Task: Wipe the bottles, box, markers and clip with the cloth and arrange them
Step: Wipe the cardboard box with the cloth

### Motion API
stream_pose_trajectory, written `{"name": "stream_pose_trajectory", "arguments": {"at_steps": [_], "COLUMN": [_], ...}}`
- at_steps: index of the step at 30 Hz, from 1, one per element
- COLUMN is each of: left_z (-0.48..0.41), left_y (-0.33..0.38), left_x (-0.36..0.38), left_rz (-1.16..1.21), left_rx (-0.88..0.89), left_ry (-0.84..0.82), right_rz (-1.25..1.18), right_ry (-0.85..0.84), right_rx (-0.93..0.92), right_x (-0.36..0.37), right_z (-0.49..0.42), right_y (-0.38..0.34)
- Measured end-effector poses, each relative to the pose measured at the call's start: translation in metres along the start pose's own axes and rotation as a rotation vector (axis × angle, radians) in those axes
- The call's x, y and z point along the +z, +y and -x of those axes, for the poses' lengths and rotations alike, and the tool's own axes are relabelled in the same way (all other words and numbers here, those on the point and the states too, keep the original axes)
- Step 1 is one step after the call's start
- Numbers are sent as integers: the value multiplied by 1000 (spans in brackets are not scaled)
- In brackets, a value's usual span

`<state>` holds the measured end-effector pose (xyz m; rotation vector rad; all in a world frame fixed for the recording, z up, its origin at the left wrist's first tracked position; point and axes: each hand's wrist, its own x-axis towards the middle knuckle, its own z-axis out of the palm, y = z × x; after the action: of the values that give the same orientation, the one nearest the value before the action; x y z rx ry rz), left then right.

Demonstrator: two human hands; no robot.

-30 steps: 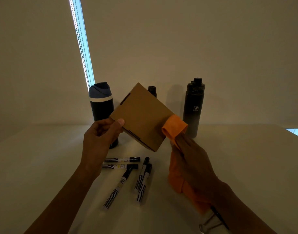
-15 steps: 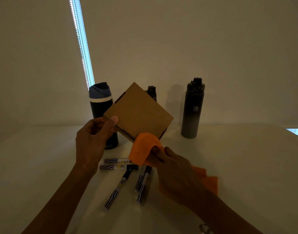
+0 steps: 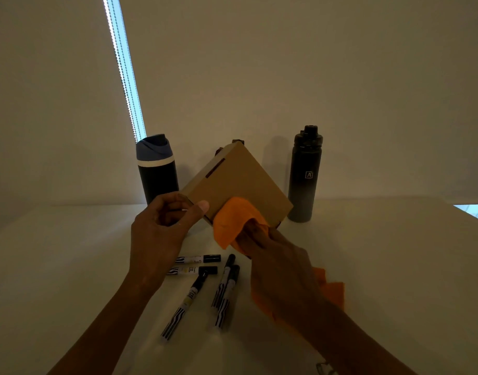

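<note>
Seemingly closed box in left hand; right hand presses cloth against it.

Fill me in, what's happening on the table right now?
A person is wiping the box. The left hand grips its lower corner and holds it tilted above the table, while the right hand presses the cloth against its lower edge. Five markers lie loose below. A blue-lidded bottle and a black bottle stand behind. The clip lies at the near edge.
</note>
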<state>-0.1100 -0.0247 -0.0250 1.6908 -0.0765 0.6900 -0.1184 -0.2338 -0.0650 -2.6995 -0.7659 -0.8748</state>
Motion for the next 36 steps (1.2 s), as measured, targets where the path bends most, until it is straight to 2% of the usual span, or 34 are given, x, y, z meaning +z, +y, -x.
{"name": "stream_pose_trajectory", "arguments": {"at_steps": [7, 11, 13, 16, 20, 22, 25, 36], "left_z": [4, 3, 2, -2, -6, -6, -5, 1], "left_y": [0, 2, 3, 2, -4, -6, -6, -4], "left_x": [3, 0, -2, -3, -8, -7, -4, 6], "left_rz": [-49, -30, -3, 36, 72, 107, 217, 364], "left_rx": [36, 48, 44, 33, -22, -57, -134, -305], "left_ry": [-73, -52, -28, 0, 28, 33, 45, -18], "right_rz": [12, 36, -7, -80, -266, -530, -852, -1106], "right_ry": [91, 51, 131, 265, 170, 140, 190, 126], "right_rx": [144, -6, 62, 276, 441, 552, 678, 703], "right_x": [-11, -4, -5, -1, 1, -2, -6, -19], "right_z": [-7, -3, -5, -4, 2, 3, 0, -9], "right_y": [9, -6, 1, 26, 46, 47, 41, 36]}}
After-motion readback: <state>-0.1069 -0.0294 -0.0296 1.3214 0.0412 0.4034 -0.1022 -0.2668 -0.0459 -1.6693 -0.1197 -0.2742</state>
